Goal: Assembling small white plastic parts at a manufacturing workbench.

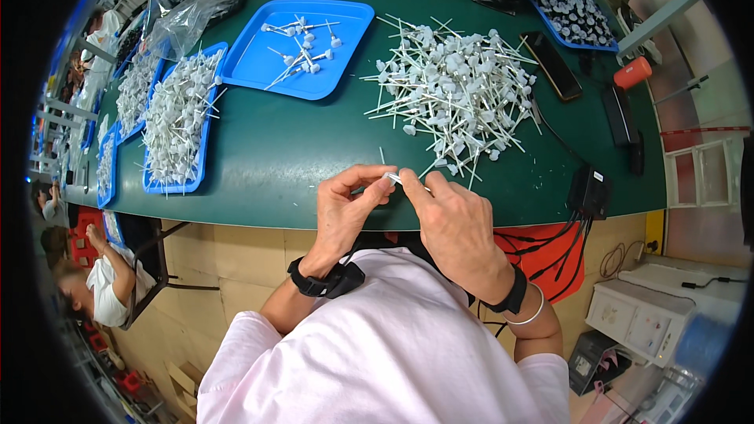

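At the near edge of the green table, my left hand [349, 202] pinches a small white plastic part [392, 178] between thumb and fingertips. My right hand [455, 224] closes on the same part from the other side; its fingers hide much of it. Straight ahead and to the right lies a big loose pile of white plastic parts [459, 86], each with a translucent head and a thin stem. A blue tray [259, 31] beyond my left hand carries several similar parts.
More blue trays [201, 180] heaped with white parts line the left side. Clear plastic bags [208, 8] lie at the far left. At right are a phone [552, 67], a black box with cables [589, 191] and a tray of black parts [573, 16]. A person [110, 283] sits at left.
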`<action>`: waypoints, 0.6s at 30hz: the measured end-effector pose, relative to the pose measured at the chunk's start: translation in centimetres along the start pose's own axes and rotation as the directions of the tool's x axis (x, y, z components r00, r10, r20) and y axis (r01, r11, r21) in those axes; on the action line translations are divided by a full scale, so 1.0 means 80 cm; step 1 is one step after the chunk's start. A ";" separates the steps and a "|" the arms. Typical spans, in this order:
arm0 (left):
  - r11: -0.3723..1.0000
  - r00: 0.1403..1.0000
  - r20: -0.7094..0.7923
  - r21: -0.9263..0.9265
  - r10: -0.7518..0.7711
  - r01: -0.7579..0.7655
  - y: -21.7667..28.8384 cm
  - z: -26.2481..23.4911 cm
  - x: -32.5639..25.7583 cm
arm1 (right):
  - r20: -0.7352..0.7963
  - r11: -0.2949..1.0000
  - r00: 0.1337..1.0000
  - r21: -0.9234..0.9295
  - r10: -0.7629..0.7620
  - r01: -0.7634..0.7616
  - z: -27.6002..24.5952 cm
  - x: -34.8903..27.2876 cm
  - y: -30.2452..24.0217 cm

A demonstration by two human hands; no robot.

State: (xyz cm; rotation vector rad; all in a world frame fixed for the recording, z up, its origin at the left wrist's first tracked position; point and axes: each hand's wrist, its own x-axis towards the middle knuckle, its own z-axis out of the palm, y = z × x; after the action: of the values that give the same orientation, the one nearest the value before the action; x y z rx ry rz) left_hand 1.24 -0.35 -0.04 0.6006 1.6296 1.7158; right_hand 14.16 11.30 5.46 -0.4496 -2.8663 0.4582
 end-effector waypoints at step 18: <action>0.957 0.981 0.041 -0.214 -0.190 0.195 0.016 0.005 0.010 | -0.183 0.992 0.982 0.121 0.049 -0.027 0.010 -0.016 0.016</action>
State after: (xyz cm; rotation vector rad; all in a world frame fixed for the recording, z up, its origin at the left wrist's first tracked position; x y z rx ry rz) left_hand 0.79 0.52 1.13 0.3405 1.4114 1.7074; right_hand 15.49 11.87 4.09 -0.4987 -2.6387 0.5580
